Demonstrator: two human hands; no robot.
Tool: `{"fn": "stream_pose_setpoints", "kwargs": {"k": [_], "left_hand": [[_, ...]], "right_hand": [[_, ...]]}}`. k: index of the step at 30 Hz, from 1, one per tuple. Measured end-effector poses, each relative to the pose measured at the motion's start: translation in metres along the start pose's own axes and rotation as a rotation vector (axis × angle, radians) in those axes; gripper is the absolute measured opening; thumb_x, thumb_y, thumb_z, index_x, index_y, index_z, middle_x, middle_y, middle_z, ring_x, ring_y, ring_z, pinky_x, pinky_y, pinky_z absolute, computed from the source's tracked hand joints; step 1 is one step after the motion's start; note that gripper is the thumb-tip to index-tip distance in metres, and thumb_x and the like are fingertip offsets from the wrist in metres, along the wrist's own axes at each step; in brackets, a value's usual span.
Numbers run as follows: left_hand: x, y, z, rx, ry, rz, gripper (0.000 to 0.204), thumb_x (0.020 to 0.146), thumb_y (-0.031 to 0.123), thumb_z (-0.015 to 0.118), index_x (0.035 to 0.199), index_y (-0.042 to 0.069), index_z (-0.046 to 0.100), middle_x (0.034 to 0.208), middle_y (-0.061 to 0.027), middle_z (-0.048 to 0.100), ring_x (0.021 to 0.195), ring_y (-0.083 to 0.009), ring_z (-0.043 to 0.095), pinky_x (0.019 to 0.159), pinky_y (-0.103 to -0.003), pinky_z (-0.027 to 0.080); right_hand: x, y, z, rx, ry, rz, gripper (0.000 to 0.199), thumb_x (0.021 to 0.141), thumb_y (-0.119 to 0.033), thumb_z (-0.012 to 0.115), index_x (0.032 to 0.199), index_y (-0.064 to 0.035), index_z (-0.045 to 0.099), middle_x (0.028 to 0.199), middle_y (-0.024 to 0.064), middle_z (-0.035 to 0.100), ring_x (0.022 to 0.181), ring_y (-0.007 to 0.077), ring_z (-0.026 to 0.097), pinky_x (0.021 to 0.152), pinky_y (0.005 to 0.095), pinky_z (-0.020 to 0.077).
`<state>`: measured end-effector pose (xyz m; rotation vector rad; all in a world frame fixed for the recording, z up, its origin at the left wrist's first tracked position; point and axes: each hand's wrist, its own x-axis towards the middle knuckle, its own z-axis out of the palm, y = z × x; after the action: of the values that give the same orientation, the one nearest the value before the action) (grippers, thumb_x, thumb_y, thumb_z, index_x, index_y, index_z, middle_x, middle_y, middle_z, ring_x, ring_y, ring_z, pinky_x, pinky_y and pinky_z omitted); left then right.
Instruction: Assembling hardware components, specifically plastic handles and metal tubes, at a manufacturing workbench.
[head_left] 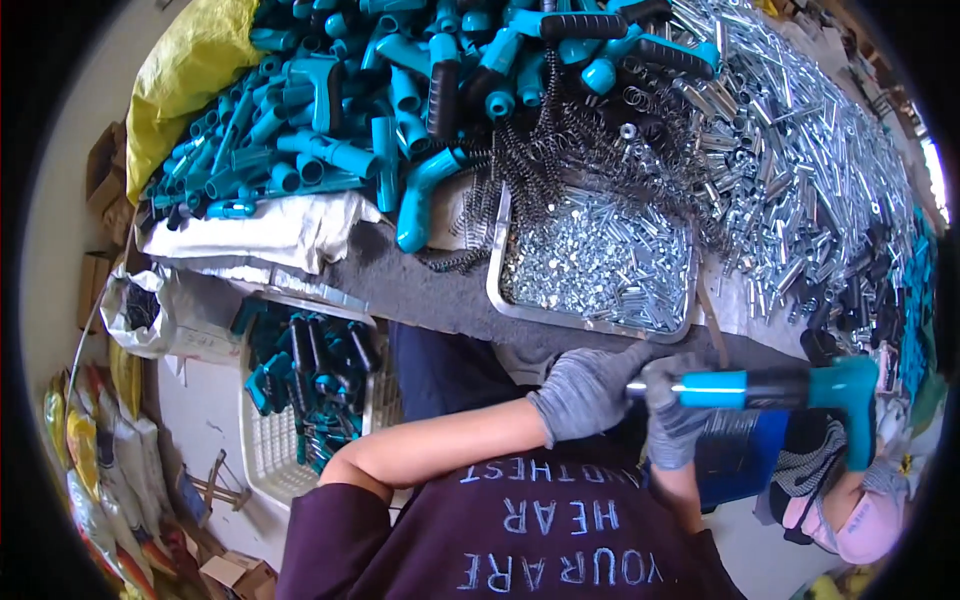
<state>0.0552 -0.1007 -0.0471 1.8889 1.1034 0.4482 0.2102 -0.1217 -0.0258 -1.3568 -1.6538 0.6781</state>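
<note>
In my right hand (pixel 668 412), wearing a grey glove, is a pistol-shaped teal tool (pixel 715 388) with a black middle section and a metal rod at its left end. It lies roughly level over my lap, its teal handle hanging down on the right. My left hand (pixel 588 392), gloved too, meets that rod end with its fingers closed together; whatever they pinch is hidden. Just beyond both hands a white-rimmed tray (pixel 590 322) holds many small metal nuts and pins. Dark coil springs (pixel 540 160) spill over the tray's far left edge.
Teal tool bodies (pixel 330 150) are heaped at the far left of the bench, silvery metal rods (pixel 840 170) at the far right. A cream basket (pixel 270 455) with teal-black tools stands lower left. Another person in a pink cap (pixel 868 525) is at the lower right, near a blue bin (pixel 745 450).
</note>
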Motion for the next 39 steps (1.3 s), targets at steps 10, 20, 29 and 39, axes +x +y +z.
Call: {"fn": "stream_pose_setpoints", "kwargs": {"k": [10,20,29,39], "left_hand": [[-0.008,-0.206,0.052,0.312,-0.404,-0.081,0.041,0.087,0.038,0.061,0.123,0.018,0.062,0.114,-0.0179,0.066,0.105,-0.0371,0.063,0.093,-0.045,0.048],[0.014,-0.259,0.019,0.379,-0.144,-0.365,0.042,0.086,0.039,0.061,0.122,0.017,0.063,0.113,-0.0180,0.066,0.104,-0.0375,0.063,0.092,-0.045,0.048],[0.016,-0.261,0.028,0.319,-0.084,-0.381,0.043,0.086,0.041,0.062,0.121,0.017,0.063,0.112,-0.0181,0.067,0.103,-0.0380,0.064,0.090,-0.045,0.049],[0.013,-0.263,0.029,0.315,-0.045,-0.378,0.044,0.085,0.043,0.063,0.120,0.016,0.064,0.111,-0.0183,0.067,0.101,-0.0384,0.064,0.089,-0.045,0.049]], "right_hand": [[-0.047,0.078,-0.074,1.213,-0.453,1.067,0.101,0.076,-0.054,0.078,0.149,0.0009,0.033,0.098,0.0201,0.068,0.071,0.0210,0.068,0.065,0.0302,0.0564],[-0.051,0.142,0.089,-0.160,-0.549,0.392,0.043,0.087,-0.035,0.069,0.115,-0.0022,0.064,0.109,0.0170,0.070,0.099,0.0298,0.066,0.089,0.0401,0.0495],[-0.053,0.156,0.115,-0.514,-0.898,0.416,0.051,0.092,-0.045,0.052,0.131,-0.0120,0.059,0.134,0.0151,0.058,0.126,0.0372,0.050,0.109,0.0481,0.0352],[-0.062,0.162,0.165,-0.767,-0.840,0.003,0.047,0.090,-0.043,0.057,0.123,-0.0108,0.063,0.127,0.0206,0.060,0.119,0.0412,0.054,0.104,0.0498,0.0401]]}}
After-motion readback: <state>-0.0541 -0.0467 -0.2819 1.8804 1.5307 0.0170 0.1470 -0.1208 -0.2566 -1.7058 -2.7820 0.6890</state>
